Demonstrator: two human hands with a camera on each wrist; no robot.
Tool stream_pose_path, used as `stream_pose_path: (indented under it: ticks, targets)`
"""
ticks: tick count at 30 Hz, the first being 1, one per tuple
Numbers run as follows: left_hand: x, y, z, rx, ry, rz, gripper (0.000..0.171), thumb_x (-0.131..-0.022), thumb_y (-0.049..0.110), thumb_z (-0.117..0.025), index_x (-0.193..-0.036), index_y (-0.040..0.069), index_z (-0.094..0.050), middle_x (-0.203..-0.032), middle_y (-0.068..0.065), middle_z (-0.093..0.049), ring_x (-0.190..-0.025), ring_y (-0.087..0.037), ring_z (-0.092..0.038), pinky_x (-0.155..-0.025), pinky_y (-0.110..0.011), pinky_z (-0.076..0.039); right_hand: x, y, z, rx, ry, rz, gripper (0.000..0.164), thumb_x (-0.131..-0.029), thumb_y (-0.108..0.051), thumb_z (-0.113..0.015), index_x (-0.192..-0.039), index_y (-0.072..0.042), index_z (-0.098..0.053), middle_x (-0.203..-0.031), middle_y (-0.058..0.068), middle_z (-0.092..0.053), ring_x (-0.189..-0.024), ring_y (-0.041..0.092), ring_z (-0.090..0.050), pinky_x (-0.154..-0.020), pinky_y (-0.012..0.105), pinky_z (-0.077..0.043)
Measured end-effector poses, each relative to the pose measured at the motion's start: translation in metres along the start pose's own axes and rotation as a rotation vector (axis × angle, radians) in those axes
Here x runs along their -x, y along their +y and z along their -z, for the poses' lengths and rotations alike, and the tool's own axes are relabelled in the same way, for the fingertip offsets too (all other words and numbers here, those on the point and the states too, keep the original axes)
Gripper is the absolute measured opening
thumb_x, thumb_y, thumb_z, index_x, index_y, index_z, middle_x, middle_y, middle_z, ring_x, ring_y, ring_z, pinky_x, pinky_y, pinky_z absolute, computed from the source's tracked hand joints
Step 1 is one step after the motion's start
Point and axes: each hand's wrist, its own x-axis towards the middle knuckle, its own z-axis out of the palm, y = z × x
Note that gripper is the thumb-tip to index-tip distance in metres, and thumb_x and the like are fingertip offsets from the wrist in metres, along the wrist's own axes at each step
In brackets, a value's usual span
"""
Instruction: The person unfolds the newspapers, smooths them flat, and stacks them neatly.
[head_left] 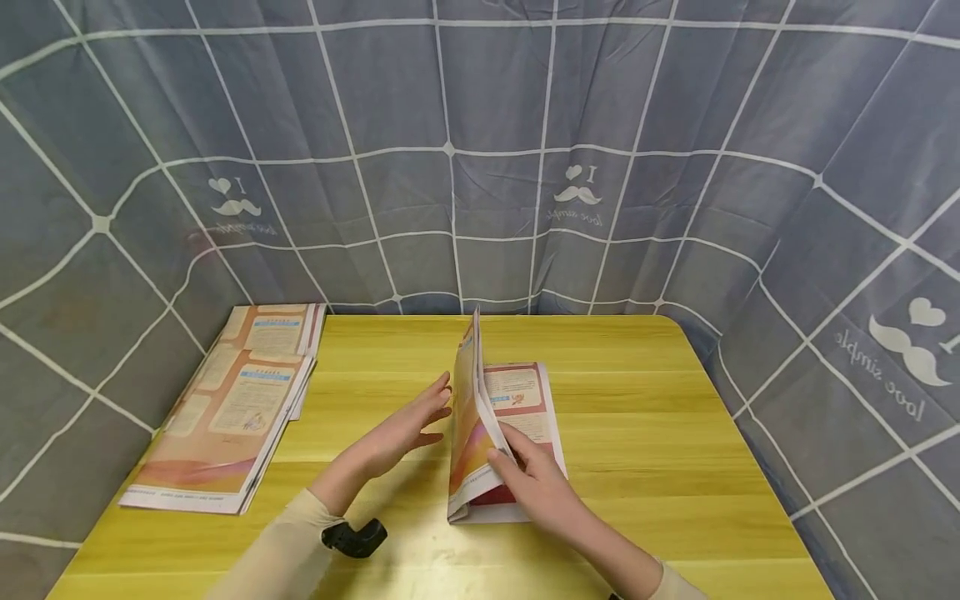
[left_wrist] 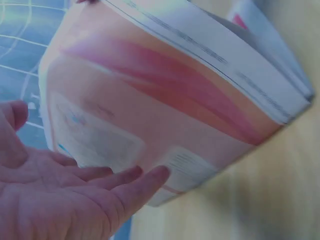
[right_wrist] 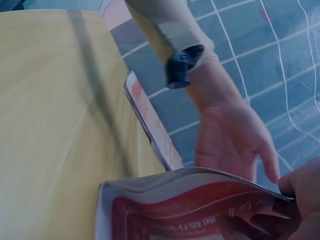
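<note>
The folded pink-and-white printed paper [head_left: 522,390] lies on the yellow wood-grain desk [head_left: 645,442], long axis running near to far, its raised flap [head_left: 468,417] pinched by the nearer right hand [head_left: 537,485], while the left hand [head_left: 401,432], fingers extended, is just left of that flap, contact unclear.

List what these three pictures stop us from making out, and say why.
Head view: the lettering on the stacked papers is too small to read.
Head view: the raised folded paper and the right hand hide part of the page beneath.
Left wrist view: frame edges cut off part of the left hand.
Right wrist view: frame edges crop the right hand.
</note>
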Motion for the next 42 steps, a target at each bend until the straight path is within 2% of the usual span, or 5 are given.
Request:
stream_pose_path:
  ticks: [9,19,29,36,42]
  targets:
    - [0.003,0.025,0.021,0.173,0.04,0.054,0.075,-0.109,0.053,-0.036,-0.167,0.023,0.002,-0.17,-0.017,-0.008,-0.152,-0.042,-0.021,-0.112,-0.062,-0.035,-0.03,-0.01,-0.032,0.071,-0.107,0.011,0.048,-0.109,-0.037,-0.052,-0.155,-0.038,-0.041,-0.132,-0.004,-0.063,-0.108,0.014,-0.066,-0.093,0.033,-0.052]
    - [0.004,0.03,0.049,0.178,0.08,0.112,0.064,-0.112,0.037,-0.037,-0.166,0.015,-0.009,-0.161,-0.024,-0.025,-0.144,-0.043,-0.033,-0.101,-0.052,-0.047,-0.054,-0.005,-0.053,0.202,-0.147,0.072,0.048,-0.108,-0.044,-0.049,-0.155,-0.035,-0.044,-0.14,-0.006,-0.058,-0.113,0.011,-0.061,-0.091,0.033,-0.051]
    - [0.008,0.023,0.077,0.13,0.122,0.149,0.056,-0.111,0.02,-0.039,-0.162,0.006,-0.019,-0.147,-0.027,-0.042,-0.125,-0.036,-0.052,-0.09,-0.044,-0.053,-0.066,0.001,-0.069,0.233,-0.22,0.037,0.054,-0.107,-0.048,-0.049,-0.158,-0.031,-0.04,-0.145,-0.004,-0.054,-0.111,0.007,-0.061,-0.089,0.028,-0.051]
    - [0.012,0.009,0.095,0.109,0.123,0.159,0.055,-0.11,0.011,-0.036,-0.16,0.0,-0.017,-0.139,-0.029,-0.049,-0.114,-0.031,-0.062,-0.089,-0.045,-0.056,-0.061,0.007,-0.062,0.437,-0.257,0.051,0.066,-0.104,-0.059,-0.046,-0.162,-0.031,-0.032,-0.164,-0.004,-0.033,-0.146,0.018,-0.036,-0.113,0.051,-0.037]
    - [0.019,-0.004,0.108,0.143,0.094,0.165,0.055,-0.111,0.008,-0.032,-0.162,0.0,-0.011,-0.142,-0.032,-0.046,-0.112,-0.03,-0.065,-0.089,-0.046,-0.057,-0.055,0.02,-0.033,0.44,-0.174,-0.012,0.067,-0.104,-0.05,-0.053,-0.16,-0.017,-0.038,-0.165,0.006,-0.034,-0.148,0.029,-0.034,-0.113,0.055,-0.037]
